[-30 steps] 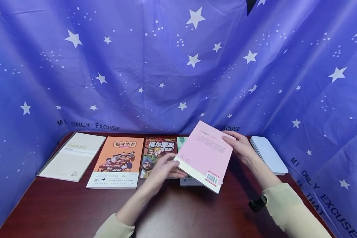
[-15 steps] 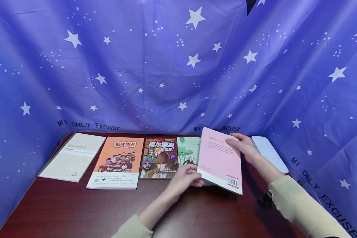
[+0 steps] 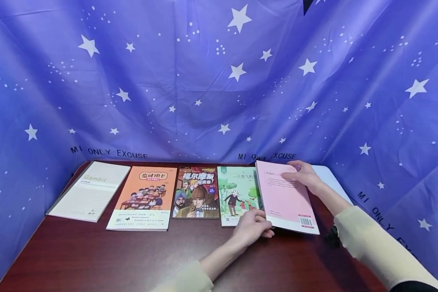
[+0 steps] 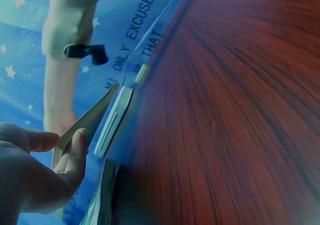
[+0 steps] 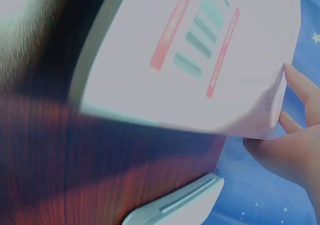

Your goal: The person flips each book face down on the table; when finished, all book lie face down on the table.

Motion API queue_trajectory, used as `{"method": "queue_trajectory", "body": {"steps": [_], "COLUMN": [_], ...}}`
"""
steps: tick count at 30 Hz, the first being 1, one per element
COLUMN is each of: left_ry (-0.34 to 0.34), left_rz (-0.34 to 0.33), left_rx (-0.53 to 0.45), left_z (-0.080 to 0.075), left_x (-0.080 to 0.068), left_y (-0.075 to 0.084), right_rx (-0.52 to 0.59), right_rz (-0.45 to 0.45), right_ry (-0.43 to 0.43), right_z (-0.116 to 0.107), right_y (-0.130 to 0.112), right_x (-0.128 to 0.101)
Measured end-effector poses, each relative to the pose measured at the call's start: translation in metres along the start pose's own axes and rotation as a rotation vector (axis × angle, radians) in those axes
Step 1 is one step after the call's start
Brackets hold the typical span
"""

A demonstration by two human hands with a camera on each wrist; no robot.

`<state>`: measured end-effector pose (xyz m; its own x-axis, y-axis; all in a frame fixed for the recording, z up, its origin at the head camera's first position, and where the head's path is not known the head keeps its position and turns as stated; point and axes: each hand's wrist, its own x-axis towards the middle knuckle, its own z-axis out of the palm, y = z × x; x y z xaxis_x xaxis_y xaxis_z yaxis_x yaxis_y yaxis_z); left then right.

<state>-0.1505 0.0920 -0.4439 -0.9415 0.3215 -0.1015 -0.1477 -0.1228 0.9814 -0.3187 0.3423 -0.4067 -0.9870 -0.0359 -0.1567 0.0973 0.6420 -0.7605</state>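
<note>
A pink book (image 3: 286, 198), back cover up with a barcode at its near corner, sits low over the dark wooden table (image 3: 95, 259), right of a green picture book (image 3: 237, 194). My left hand (image 3: 253, 227) pinches its near left corner; in the left wrist view the thumb (image 4: 75, 150) lies on the book's edge (image 4: 92, 117). My right hand (image 3: 301, 175) grips the far right corner, fingers on the cover. The right wrist view has the pink book (image 5: 200, 55) raised above the table with fingertips (image 5: 295, 85) at its corner.
Lying in a row from the left are a cream "Gambit" notebook (image 3: 89, 190), an orange book (image 3: 144, 198) and a detective comic (image 3: 197, 192). A white flat case (image 3: 332, 180) lies at the far right. Blue starred cloth (image 3: 204, 81) walls in the table.
Both hands have carried the pink book rightward and down, from above the green book to beside it. The green book's cover has come fully into view.
</note>
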Motion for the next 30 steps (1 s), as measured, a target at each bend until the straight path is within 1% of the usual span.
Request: {"method": "queue_trajectory", "body": {"steps": [3, 6, 11, 16, 19, 23, 26, 30], "left_ry": [0.011, 0.039, 0.091, 0.119, 0.130, 0.139, 0.119, 0.100], "left_rz": [0.004, -0.015, -0.055, -0.076, -0.093, -0.109, -0.125, -0.155], "left_rx": [0.005, 0.003, 0.049, 0.134, 0.177, 0.220, 0.234, 0.230], "left_z": [0.016, 0.031, 0.048, 0.054, 0.055, 0.057, 0.059, 0.063], "left_x": [0.005, 0.011, 0.021, 0.030, 0.032, 0.035, 0.036, 0.038], "left_y": [0.000, -0.002, -0.007, -0.011, -0.014, -0.017, -0.018, -0.020], "right_rx": [-0.082, -0.143, -0.195, -0.192, -0.207, -0.306, -0.414, -0.550], "right_rz": [0.017, 0.021, 0.038, 0.056, 0.040, -0.001, -0.066, -0.128], "right_ry": [0.002, -0.001, -0.019, -0.044, -0.046, -0.018, 0.010, 0.031], "right_z": [-0.006, -0.011, -0.017, -0.016, -0.013, -0.008, -0.005, 0.000], "right_y": [0.002, 0.004, 0.014, 0.025, 0.031, 0.036, 0.035, 0.030], "right_x": [0.004, 0.006, 0.008, 0.014, 0.018, 0.022, 0.024, 0.023]}}
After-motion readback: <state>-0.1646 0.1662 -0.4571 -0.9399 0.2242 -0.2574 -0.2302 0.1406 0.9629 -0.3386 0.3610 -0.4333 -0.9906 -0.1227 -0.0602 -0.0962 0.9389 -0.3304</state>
